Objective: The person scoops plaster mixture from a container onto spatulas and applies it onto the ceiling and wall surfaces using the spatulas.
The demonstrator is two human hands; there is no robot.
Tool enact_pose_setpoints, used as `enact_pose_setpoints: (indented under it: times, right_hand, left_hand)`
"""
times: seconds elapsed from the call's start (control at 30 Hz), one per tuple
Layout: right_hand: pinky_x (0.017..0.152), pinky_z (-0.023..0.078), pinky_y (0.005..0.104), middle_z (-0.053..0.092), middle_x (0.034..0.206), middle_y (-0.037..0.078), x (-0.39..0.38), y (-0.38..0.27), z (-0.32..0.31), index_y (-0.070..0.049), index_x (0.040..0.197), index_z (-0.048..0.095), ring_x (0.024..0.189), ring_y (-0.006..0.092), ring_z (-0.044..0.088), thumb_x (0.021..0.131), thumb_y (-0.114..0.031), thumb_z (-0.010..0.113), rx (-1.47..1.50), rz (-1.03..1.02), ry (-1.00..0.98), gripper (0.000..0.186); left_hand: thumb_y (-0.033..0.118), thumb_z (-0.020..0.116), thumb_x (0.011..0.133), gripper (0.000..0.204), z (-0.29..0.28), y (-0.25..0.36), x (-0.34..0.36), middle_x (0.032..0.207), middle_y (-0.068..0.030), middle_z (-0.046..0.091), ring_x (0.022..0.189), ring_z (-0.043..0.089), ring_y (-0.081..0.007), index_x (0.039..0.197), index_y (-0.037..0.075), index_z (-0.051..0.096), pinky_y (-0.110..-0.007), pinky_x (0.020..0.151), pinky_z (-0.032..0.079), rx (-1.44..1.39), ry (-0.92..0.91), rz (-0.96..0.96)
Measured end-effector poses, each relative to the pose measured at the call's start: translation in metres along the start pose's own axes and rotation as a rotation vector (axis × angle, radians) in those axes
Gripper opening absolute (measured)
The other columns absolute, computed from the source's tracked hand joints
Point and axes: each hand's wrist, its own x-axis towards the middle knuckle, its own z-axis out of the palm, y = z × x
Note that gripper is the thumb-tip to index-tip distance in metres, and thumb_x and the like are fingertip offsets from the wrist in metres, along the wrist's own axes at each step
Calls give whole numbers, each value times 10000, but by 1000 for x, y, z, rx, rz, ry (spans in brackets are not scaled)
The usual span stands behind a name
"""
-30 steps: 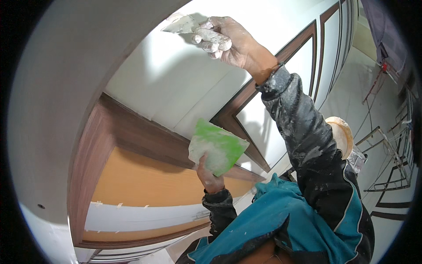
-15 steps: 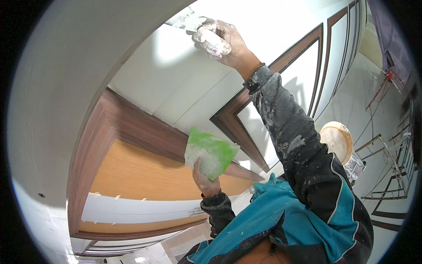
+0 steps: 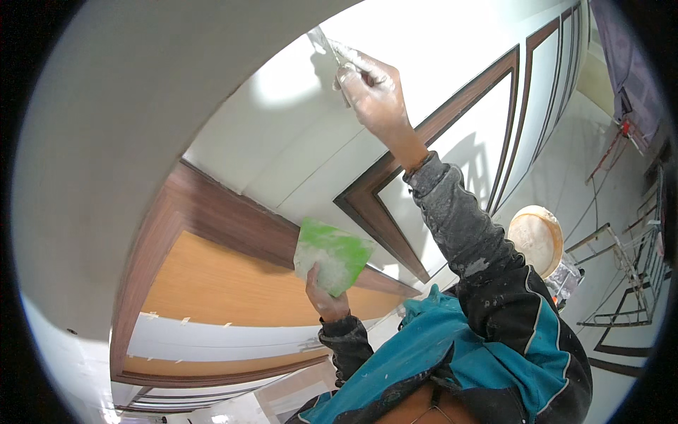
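Note:
My right hand (image 3: 374, 99) is raised high, closed on a putty knife (image 3: 318, 41) that is seen nearly edge-on against the brightly lit white wall (image 3: 279, 134), beside a grey curved edge (image 3: 120, 120). Pale putty coats several fingers. Lower down, my left hand (image 3: 326, 295) grips a green plastic square (image 3: 339, 247) smeared with grey-white putty, its thumb on the face. Both sleeves are dark and dusted with white.
Brown wood trim (image 3: 212, 212) borders an orange wood panel (image 3: 212, 275). At right stand a round cream bucket top (image 3: 533, 239), metal ladder-like frames (image 3: 614, 275), a red metal stand (image 3: 607, 155) and hanging purple cloth (image 3: 621, 63).
My right hand has turned over, so the knife blade shows edge-on, and sits a little right and lower than half a second ago. My left hand and the green square have shifted slightly down-left.

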Motion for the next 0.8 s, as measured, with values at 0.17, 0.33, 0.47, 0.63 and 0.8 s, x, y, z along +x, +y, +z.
enact_pose_setpoints:
  times: [0.17,0.33,0.47,0.63,0.8]
  right_hand:
    - [709,533,419,582,1057,208,-2,36,0,11,1135,631,820,346,615,795,-5,623,-682,-461,115,341]
    - [770,531,415,565,1097,195,6,40,15,-32,1178,622,951,363,585,797,49,614,-761,-631,134,391]
    - [799,533,415,552,1125,212,18,46,16,-67,1206,615,988,373,570,797,39,619,-779,-678,107,423]
    - [835,535,416,551,1145,225,25,47,17,-62,1218,604,1015,381,572,803,0,624,-839,-669,114,420]
    - [864,530,427,525,1221,244,18,36,29,-44,1245,579,1052,382,579,811,-33,617,-856,-543,60,436]
  left_hand:
    - [190,559,922,315,16,-3,4,1170,-116,610,1081,602,-257,1174,1,573,-417,962,484,-4,-86,28]
    - [177,571,913,326,15,-5,9,1177,-113,607,1083,601,-265,1188,2,563,-420,960,487,-89,-88,-22]
    - [176,566,918,320,2,-6,13,1177,-108,606,1084,601,-263,1186,2,561,-413,941,505,-48,-112,0]
    - [173,566,923,275,1,-1,13,1138,-104,612,1057,608,-245,1138,3,583,-401,925,510,55,-78,34]
    - [157,572,922,242,9,-1,23,1106,-105,617,1035,616,-237,1102,-3,593,-398,924,507,-43,-186,-28]
